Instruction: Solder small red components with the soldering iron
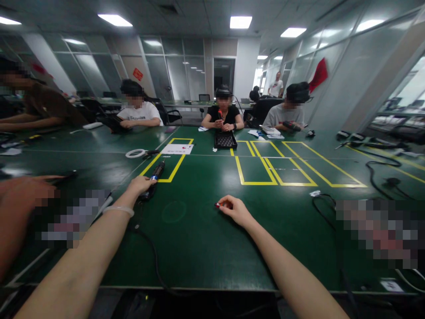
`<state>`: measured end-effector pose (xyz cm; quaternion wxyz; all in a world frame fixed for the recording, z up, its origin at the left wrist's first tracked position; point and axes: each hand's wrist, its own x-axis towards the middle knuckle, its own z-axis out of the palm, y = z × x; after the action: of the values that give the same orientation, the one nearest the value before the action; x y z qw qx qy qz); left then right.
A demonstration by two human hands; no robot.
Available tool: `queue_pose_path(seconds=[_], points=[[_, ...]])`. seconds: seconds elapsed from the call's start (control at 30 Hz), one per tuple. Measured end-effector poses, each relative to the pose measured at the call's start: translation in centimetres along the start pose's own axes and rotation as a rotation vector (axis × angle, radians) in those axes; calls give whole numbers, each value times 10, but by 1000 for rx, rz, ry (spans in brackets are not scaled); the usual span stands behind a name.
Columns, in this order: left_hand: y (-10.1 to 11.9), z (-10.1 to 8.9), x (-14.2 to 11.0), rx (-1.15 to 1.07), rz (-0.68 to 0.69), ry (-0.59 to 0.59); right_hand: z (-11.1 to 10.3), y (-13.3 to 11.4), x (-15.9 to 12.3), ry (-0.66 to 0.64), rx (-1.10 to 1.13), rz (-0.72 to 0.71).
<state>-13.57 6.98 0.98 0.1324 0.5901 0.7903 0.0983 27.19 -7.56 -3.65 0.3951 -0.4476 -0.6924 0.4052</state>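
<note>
Much of a red-tipped object (217, 205) hides within the right hand (236, 211).

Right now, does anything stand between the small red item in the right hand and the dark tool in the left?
Nothing visible does: between the small red item in the right hand and the dark tool in the left hand lies only green tabletop.

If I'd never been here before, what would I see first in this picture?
Probably the bright yellow tape outlines on the green table, left and right of its middle. Then, closer to you, the left grip is around a dark tool with a blue band, and the right grip pinches a small red thing. Across the table, a person in a black top sits behind a black tray.
</note>
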Motion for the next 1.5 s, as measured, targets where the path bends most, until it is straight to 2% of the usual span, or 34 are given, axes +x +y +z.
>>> queue_pose_path(seconds=[0.1,0.3,0.6,0.73,0.83,1.1,1.33,1.5], points=[[4,4,-5,-13,-31,-32,0,0,0,-11,-2,-2],[26,22,-39,-75,104,-111,-1,1,-1,-25,-6,-15],[103,62,-104,-144,316,-133,-2,2,-1,-32,-10,-35],[134,69,-132,-149,400,-151,-4,3,-1,-1,-43,-54],[148,70,-147,-136,424,-142,-4,2,-1,1,-79,-64],[157,71,-161,-113,414,-93,6,0,-3,-99,-108,-114],[156,82,-160,-62,433,-31,13,-1,0,-79,-212,-153],[152,82,-169,-21,417,-7,14,-4,-1,-60,-267,-195]])
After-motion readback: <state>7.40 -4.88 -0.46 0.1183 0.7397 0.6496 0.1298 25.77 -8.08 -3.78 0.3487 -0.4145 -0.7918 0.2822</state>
